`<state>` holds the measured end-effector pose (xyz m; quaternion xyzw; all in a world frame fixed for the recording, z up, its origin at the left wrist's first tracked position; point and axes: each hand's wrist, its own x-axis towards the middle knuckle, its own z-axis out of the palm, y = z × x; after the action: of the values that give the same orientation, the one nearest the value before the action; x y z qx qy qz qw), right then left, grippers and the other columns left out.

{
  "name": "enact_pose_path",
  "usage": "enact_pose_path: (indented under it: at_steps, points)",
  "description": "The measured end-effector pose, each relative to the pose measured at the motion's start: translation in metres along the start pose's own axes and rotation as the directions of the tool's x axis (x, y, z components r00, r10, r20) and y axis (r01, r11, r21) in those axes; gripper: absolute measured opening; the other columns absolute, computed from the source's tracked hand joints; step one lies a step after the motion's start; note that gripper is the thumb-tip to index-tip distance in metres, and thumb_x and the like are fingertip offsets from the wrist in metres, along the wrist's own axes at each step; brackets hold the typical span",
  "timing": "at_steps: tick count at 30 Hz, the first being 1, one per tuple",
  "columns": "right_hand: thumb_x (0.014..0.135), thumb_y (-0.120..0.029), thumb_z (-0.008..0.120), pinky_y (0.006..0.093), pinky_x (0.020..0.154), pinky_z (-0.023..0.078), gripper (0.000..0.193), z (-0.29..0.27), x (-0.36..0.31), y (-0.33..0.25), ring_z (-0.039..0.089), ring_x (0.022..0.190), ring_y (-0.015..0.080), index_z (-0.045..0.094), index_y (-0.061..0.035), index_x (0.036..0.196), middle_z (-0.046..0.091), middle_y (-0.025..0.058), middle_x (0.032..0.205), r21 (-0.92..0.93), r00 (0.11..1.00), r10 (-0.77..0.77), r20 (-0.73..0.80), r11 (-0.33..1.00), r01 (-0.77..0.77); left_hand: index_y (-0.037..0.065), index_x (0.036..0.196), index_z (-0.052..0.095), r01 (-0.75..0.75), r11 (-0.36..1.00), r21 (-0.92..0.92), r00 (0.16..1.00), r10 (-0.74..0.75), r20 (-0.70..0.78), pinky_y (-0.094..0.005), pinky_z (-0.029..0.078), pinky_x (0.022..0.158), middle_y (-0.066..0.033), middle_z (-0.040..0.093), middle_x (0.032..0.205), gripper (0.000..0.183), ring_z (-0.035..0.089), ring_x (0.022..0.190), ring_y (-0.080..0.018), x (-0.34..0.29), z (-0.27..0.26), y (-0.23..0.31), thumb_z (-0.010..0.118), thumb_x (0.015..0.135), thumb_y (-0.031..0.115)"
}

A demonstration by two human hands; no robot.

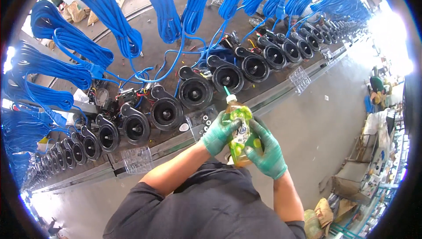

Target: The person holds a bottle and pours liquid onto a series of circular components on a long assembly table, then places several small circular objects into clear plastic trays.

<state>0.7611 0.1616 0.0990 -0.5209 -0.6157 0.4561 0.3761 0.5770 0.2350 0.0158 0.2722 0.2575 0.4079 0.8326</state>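
Your left grip (216,137), gloved in green, is closed around the left side of a clear plastic bottle (241,133), its thumb lying over the label. Your right grip (269,154), gloved alike, is closed on the bottle's right side, thumb pressed low on the body. The bottle holds an amber liquid and leans a little to the left, with a white cap (231,98) and a thin green nozzle (227,90) at its top. You have it just outside the near edge of the table (268,90), around the middle of that edge. The nozzle overlaps the near rim of a round black housing (227,80); whether they touch, you cannot tell from here. More such housings stand in a row along the near edge, toward both ends. Clear plastic trays (137,160) lie at that same edge, and blue cable bundles (165,21) hang over the table.
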Motion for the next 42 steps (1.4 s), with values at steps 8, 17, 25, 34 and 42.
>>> enact_pose_path:
  at_steps: [8,17,25,34,42]
  points:
    - [0.088,-0.002,0.071,0.0377,0.120,0.036,0.069,-0.036,0.023,0.017,0.046,0.145,0.0260,0.049,0.0001,0.153,0.047,0.0163,0.159,0.027,0.997,0.074,0.032,0.997,-0.075,0.002,0.137,0.054,0.000,0.994,-0.109,0.995,-0.011,-0.099,-0.0349,0.057,0.098,-0.0081,0.067,0.124,0.051,0.068,0.111,-0.0182,0.033,0.011,-0.019,0.077,0.096,0.021]
    - [0.085,-0.005,0.073,0.0393,0.119,0.039,0.069,-0.090,0.030,0.037,0.046,0.146,0.0321,0.050,0.0003,0.150,0.044,0.0217,0.159,0.090,0.994,-0.047,0.094,0.995,0.039,0.008,0.142,0.053,-0.047,0.998,-0.029,0.988,0.042,-0.151,-0.0353,0.058,0.096,-0.0057,0.067,0.126,0.060,0.069,0.112,-0.0176,0.057,0.048,-0.033,0.079,0.095,0.032]
    - [0.086,-0.006,0.071,0.0374,0.118,0.039,0.067,-0.146,0.042,0.057,0.050,0.141,0.0290,0.051,0.0001,0.150,0.051,0.0183,0.154,0.008,0.999,0.048,0.009,0.999,-0.048,0.002,0.132,0.058,0.012,0.992,-0.125,0.994,-0.025,-0.107,-0.0365,0.061,0.091,-0.0085,0.070,0.116,0.041,0.071,0.103,-0.0195,0.126,0.078,-0.053,0.075,0.098,0.017]
    - [0.086,-0.006,0.071,0.0368,0.120,0.038,0.068,-0.172,0.059,0.072,0.047,0.144,0.0304,0.050,0.0018,0.150,0.045,0.0191,0.158,0.124,0.994,0.025,0.105,0.992,-0.038,0.005,0.136,0.057,-0.028,0.976,-0.217,0.996,0.007,-0.094,-0.0402,0.062,0.093,-0.0088,0.070,0.118,0.042,0.072,0.103,-0.0223,0.144,0.089,-0.063,0.073,0.099,0.019]
    - [0.086,-0.011,0.076,0.0396,0.120,0.038,0.072,-0.221,0.058,0.092,0.045,0.146,0.0329,0.050,-0.0060,0.152,0.044,0.0213,0.159,0.048,0.991,-0.128,0.044,0.991,0.125,0.009,0.136,0.056,-0.013,0.992,-0.128,0.993,-0.003,-0.122,-0.0415,0.063,0.092,-0.0080,0.069,0.119,0.041,0.071,0.104,-0.0225,0.167,0.139,-0.059,0.072,0.099,0.020]
